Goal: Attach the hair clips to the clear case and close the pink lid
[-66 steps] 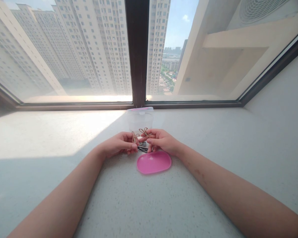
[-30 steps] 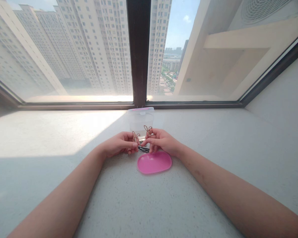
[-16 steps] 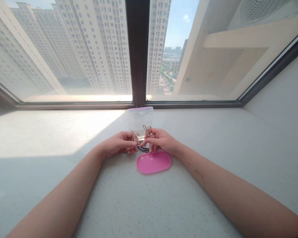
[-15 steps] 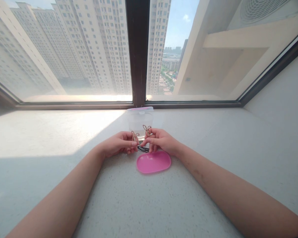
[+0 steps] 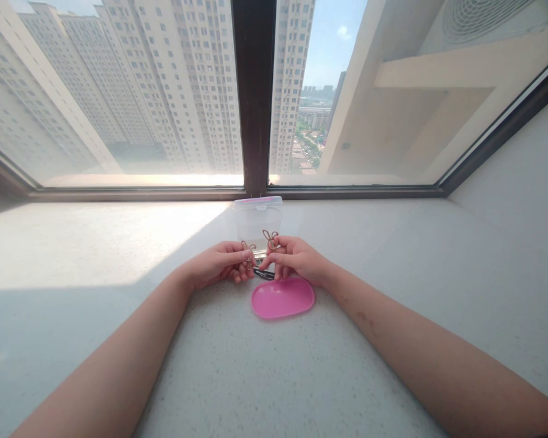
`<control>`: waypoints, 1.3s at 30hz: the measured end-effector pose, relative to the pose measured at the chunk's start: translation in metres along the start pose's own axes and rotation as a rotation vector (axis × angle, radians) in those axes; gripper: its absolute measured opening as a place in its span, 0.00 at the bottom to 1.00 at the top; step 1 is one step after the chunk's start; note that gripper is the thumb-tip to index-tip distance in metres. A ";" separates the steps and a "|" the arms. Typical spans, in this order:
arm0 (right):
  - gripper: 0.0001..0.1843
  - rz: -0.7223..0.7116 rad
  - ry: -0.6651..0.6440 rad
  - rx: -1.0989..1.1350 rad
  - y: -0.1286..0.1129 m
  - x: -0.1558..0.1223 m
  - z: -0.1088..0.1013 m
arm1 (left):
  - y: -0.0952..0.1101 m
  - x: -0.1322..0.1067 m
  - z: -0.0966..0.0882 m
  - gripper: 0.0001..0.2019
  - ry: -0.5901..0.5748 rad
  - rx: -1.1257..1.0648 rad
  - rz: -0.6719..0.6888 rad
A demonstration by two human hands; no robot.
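Fingertip work is judged to be the step in hand, both hands being occupied. With the pink tray (image 5: 283,299) taken as the dial's centre, the left hand (image 5: 219,263) is found at ten o'clock, and the left wire clip (image 5: 249,248), at eleven, is pinched between its thumb and fingers. The right hand (image 5: 299,258) is found at one o'clock; by it the right wire clip (image 5: 271,239) is gripped, loops uppermost, just short of twelve. The two are held near each other but apart. At eleven o'clock, between the hands, black slim pieces (image 5: 263,274) are seen on the sill (image 5: 256,377); whether they are touched cannot be told. Farther out, between eleven and twelve, a clear container (image 5: 258,220) is stood by the window frame (image 5: 164,196). For the next move, a light pinch is judged to be called for, thin loops being easily snagged
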State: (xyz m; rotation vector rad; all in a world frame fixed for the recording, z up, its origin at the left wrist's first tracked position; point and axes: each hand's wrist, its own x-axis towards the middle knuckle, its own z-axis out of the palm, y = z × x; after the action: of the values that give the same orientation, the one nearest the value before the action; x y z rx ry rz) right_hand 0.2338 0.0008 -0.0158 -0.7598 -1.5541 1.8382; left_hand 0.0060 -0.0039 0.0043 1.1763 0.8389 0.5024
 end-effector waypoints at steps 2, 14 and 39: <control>0.15 0.002 0.001 0.002 0.000 0.000 0.000 | 0.000 0.000 0.000 0.13 -0.002 -0.002 0.001; 0.16 0.005 0.015 -0.008 0.001 0.000 0.000 | 0.001 -0.001 -0.001 0.12 -0.021 -0.014 -0.007; 0.16 -0.006 0.027 -0.034 0.000 -0.001 0.002 | -0.001 0.002 -0.002 0.15 -0.019 -0.049 0.009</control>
State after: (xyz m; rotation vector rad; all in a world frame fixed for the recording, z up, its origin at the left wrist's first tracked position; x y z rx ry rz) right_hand 0.2330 -0.0008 -0.0155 -0.7917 -1.5730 1.7942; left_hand 0.0051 -0.0019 0.0023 1.1391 0.8011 0.5161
